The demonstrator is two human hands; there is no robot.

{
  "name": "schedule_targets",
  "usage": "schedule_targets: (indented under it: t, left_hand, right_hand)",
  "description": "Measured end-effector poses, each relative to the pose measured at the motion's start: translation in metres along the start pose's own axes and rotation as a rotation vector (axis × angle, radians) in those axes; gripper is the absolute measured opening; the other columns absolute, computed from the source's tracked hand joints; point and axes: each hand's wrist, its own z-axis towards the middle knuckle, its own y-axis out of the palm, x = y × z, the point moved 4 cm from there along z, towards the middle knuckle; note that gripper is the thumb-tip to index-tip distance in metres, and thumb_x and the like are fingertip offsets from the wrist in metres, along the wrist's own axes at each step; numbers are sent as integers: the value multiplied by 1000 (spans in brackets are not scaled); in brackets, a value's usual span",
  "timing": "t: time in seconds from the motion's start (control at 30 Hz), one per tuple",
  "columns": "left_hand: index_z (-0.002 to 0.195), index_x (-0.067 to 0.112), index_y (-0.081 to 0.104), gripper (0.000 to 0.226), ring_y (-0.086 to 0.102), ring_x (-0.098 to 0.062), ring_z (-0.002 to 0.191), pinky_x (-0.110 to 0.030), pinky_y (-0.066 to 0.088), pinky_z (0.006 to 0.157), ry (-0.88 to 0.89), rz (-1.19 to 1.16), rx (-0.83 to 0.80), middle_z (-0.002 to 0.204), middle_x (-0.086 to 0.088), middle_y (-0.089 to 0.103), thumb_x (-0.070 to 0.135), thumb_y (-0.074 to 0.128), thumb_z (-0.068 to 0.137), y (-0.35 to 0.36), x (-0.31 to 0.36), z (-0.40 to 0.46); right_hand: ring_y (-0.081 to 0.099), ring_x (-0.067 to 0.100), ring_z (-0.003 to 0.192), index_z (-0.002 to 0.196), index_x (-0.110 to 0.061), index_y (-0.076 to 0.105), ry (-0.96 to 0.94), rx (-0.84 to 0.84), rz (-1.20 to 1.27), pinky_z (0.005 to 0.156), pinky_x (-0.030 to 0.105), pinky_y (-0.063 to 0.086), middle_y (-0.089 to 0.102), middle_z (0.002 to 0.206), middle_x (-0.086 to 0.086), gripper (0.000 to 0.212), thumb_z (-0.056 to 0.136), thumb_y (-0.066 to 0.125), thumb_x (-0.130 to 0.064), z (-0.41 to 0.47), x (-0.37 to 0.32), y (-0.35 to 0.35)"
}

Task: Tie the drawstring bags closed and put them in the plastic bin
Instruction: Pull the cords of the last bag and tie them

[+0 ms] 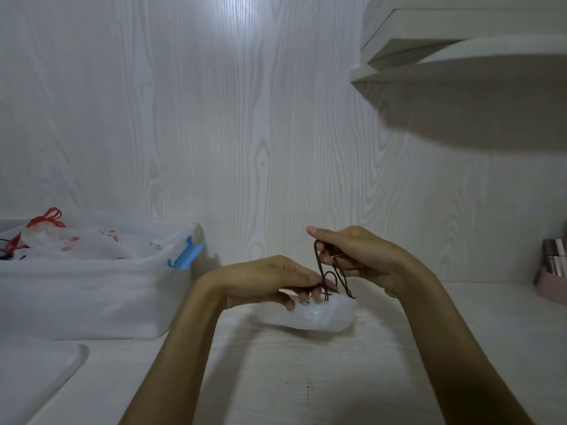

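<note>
The plastic bin (92,289) stands well off to the left of my left hand (270,280), against the wall, with its blue latch (185,253) turned toward me and tied bags with red cords (47,217) already lying inside, so when this one is done it goes leftward, past my own forearm. Nearer, directly under and between both hands, the small translucent drawstring bag (313,314) rests on the white table (306,378), its gathered mouth pointing up at my fingertips. My left hand sits low, just over the bag's neck, fingers curled down and pinching the black drawstring (322,271) where it leaves the fabric; my right hand (352,256) is higher and a little to the right, thumb and fingers closed round the upper part of the same cord, which runs taut up to it. I judge I am midway through the knot, with a loop (331,279) standing between the two hands (how many strands cross there I cannot tell; they blur together). To do this well I should keep the left pinch hard against the neck so the mouth stays cinched, draw the right hand up and away evenly, and let the loop close down snug at the fabric rather than halfway up the cord, without lifting the bag.
</note>
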Motion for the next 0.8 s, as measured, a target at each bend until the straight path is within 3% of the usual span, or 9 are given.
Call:
schedule_targets:
  t: [0.17,0.23,0.3,0.33,0.4,0.47,0.57,0.7,0.8]
  left_hand:
    - [93,27,74,20,51,-2,74,-16,44,70,22,76,86,78,16,65,34,54,93,3,-1,9]
    - [104,22,73,26,49,-2,73,-15,44,69,24,50,88,84,12,66,34,52,95,0,-6,12]
    - [106,20,72,26,50,-2,73,-15,45,69,20,-2,60,88,9,67,31,51,96,-2,-12,10]
    - [102,18,72,24,51,-2,73,-15,45,68,16,-48,77,86,9,68,29,52,95,-5,-16,9]
    - [94,13,73,24,53,-1,68,-14,46,63,4,-129,163,77,11,69,27,54,94,-15,-22,6]
    - [87,14,73,24,54,0,62,-13,46,60,-6,-179,244,71,12,68,28,55,92,-26,-29,2]
    - [90,14,75,27,55,1,60,-14,47,60,9,-227,313,69,9,65,34,58,85,-37,-33,-3]
    - [79,16,75,26,55,0,61,-14,47,61,15,-202,353,63,10,63,30,56,90,-40,-34,-5]
    - [78,16,72,26,55,0,61,-13,46,60,0,-207,349,59,12,63,25,53,94,-39,-33,-6]
  right_hand:
    - [50,1,55,75,-22,71,-233,162,-131,57,9,36,59,61,-13,30,85,60,-48,2,-14,11]
    - [58,-8,87,90,-29,74,-363,126,-271,74,11,38,68,92,-17,32,85,55,-54,3,-20,25]
    - [46,-5,117,104,-32,71,-491,102,-411,93,17,35,59,120,-20,42,86,47,-60,6,-22,36]
    - [43,-5,120,108,-29,70,-531,114,-423,96,15,33,57,122,-21,43,89,44,-57,6,-24,36]
    - [47,-6,114,116,-23,65,-487,151,-391,87,5,35,57,119,-21,38,95,42,-44,6,-23,25]
    - [51,-4,109,125,-25,56,-349,81,-434,79,8,41,55,122,-17,32,96,47,-37,7,-10,13]
    - [55,-3,106,127,-29,54,-205,-102,-555,81,13,45,58,120,-16,36,91,58,-34,7,9,8]
    - [65,2,94,104,-24,73,-203,-72,-473,80,13,49,72,100,-10,23,87,63,-37,12,11,15]
    - [69,13,87,85,-22,78,-189,16,-453,83,30,53,75,84,-3,18,82,69,-37,19,18,11]
